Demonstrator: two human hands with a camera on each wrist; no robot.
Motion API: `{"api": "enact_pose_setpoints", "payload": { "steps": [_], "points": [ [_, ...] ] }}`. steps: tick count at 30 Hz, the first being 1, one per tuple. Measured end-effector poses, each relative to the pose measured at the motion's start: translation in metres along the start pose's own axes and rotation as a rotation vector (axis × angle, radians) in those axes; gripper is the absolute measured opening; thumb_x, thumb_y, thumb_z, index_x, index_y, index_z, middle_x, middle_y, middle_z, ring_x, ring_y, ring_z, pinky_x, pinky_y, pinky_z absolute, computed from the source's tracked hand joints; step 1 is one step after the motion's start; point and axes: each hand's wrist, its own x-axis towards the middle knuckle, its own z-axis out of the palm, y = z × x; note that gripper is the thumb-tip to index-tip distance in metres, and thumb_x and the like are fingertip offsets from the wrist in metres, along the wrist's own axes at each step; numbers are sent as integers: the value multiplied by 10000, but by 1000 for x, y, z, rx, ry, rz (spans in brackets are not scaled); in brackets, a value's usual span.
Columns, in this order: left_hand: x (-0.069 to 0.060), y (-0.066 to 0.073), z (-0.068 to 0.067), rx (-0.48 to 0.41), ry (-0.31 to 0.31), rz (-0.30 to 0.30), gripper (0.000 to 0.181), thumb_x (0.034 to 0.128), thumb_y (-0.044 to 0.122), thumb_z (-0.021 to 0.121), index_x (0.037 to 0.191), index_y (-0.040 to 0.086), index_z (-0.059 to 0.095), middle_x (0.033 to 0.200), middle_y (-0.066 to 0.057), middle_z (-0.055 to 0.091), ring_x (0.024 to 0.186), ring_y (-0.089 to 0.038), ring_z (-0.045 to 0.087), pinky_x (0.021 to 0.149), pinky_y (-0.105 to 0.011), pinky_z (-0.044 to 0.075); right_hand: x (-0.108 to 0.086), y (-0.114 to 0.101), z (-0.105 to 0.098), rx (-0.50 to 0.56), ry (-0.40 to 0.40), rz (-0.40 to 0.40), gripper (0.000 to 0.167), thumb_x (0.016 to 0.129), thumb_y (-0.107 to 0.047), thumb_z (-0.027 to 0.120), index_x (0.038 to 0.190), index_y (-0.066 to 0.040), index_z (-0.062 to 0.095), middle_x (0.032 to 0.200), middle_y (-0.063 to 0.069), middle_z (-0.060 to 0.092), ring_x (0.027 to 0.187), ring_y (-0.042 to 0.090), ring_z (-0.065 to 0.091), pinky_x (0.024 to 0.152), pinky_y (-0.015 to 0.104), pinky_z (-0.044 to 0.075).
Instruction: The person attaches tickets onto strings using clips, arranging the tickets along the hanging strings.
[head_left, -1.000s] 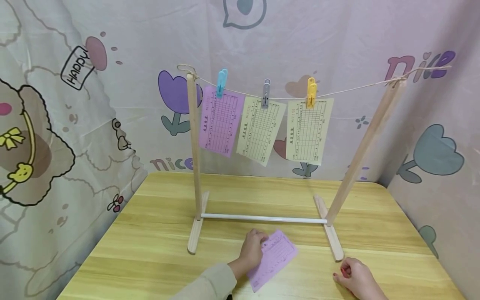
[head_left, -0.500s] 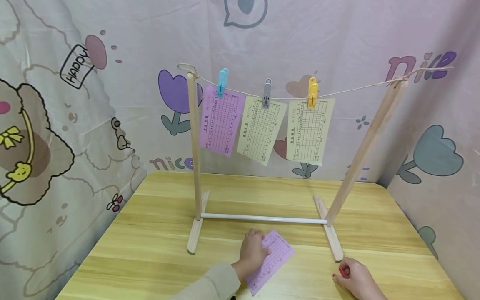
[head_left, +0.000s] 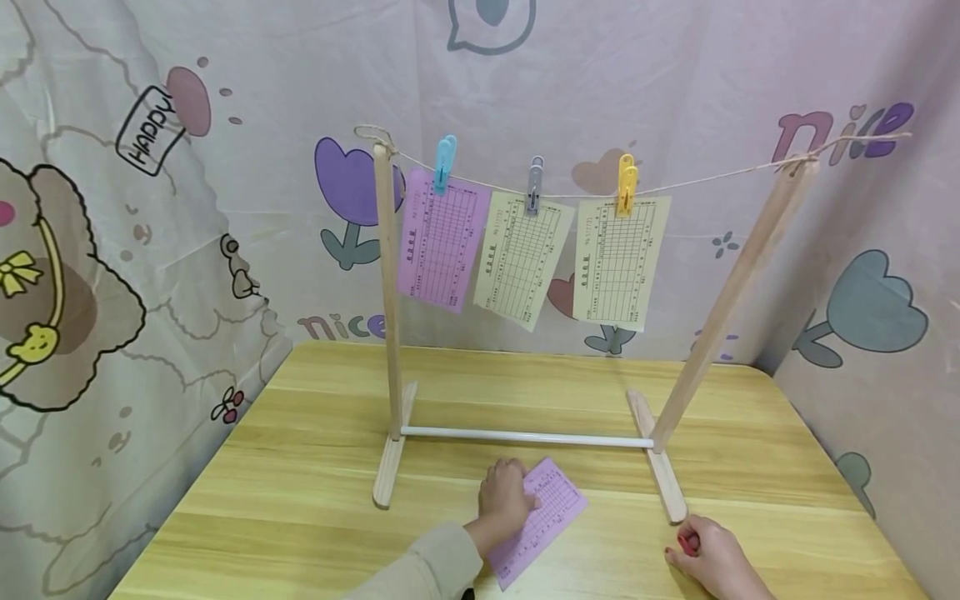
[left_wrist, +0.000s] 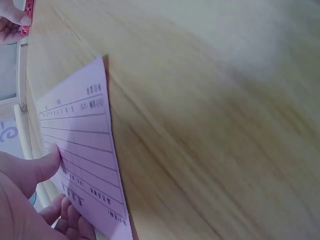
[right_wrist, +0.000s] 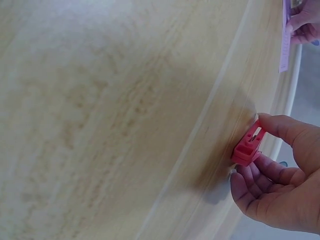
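My left hand (head_left: 504, 502) pinches a pink printed paper slip (head_left: 551, 508) by its edge, low over the table. In the left wrist view the thumb lies on the printed face of the slip (left_wrist: 82, 135) and the other fingers are behind it. My right hand (head_left: 714, 557) holds a red clothespin (right_wrist: 247, 146) between thumb and fingers, near the right foot of the rack. Above, a string (head_left: 705, 180) carries a pink slip (head_left: 442, 242) under a blue clothespin (head_left: 444, 164), and two pale yellow slips (head_left: 522, 258) under a grey clothespin (head_left: 534, 185) and a yellow clothespin (head_left: 626, 185).
The wooden rack has a left post (head_left: 387, 292), a right post (head_left: 731, 308) and a white crossbar (head_left: 525, 436) low between them. Its feet stand on the wood-grain table (head_left: 262, 467). A patterned cloth (head_left: 225, 208) hangs behind and at the sides.
The slip in my left hand has turned so its printed grid faces up more clearly, and the thumb has moved onto its face. My right hand stays almost still with the red clothespin.
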Motion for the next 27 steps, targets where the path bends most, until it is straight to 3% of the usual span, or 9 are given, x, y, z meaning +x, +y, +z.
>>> {"api": "enact_pose_setpoints", "payload": {
  "steps": [13,20,27],
  "points": [
    [4,-3,0,-87,10,-4,369,590,111,831,894,56,629,801,-24,535,722,-167,503,670,-334,488,1,-2,-6,37,7,-35,197,728,-89,751,762,-45,562,668,-11,498,557,-8,391,524,170,386],
    [3,-5,-4,-167,-34,-16,385,610,68,818,941,42,622,841,-41,532,699,-160,499,607,-288,474,5,-4,-11,106,-34,7,166,754,-55,722,843,-6,591,711,6,550,582,10,455,512,174,429],
    [3,-9,-7,-197,-73,-21,371,627,66,799,950,38,620,844,-47,580,669,-131,493,550,-221,438,8,-4,-13,154,-23,-20,234,761,-74,723,938,25,608,781,19,620,645,-19,516,583,172,481]
  ]
}}
